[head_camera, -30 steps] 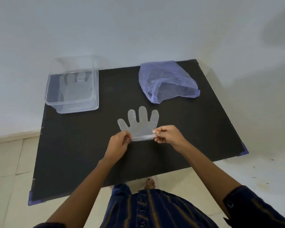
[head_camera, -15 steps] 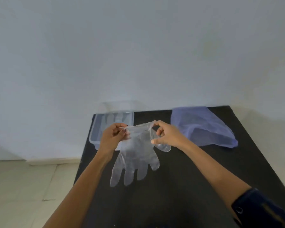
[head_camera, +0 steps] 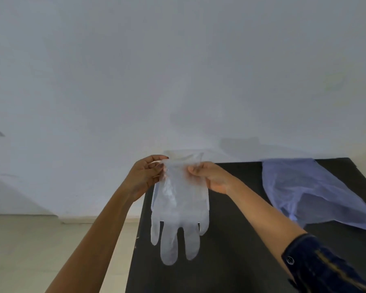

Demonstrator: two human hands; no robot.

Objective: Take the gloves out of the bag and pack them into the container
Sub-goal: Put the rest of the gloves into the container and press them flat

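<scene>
A clear plastic glove (head_camera: 179, 210) hangs by its cuff with the fingers pointing down, above the table's left part. My left hand (head_camera: 145, 176) pinches the cuff's left corner and my right hand (head_camera: 211, 176) pinches the right corner. The clear container (head_camera: 154, 199) stands behind the hanging glove and is almost wholly hidden by it; only a sliver of its left wall shows. The pale purple plastic bag (head_camera: 311, 191) lies crumpled on the table to the right.
The black table (head_camera: 230, 250) has its left edge just under my left forearm. A white wall rises close behind the table. Beige floor tiles (head_camera: 40, 250) lie to the left.
Both hands have raised the glove off the table and carried it left over the container; its fingers now hang down instead of lying flat. The camera has tilted up and left.
</scene>
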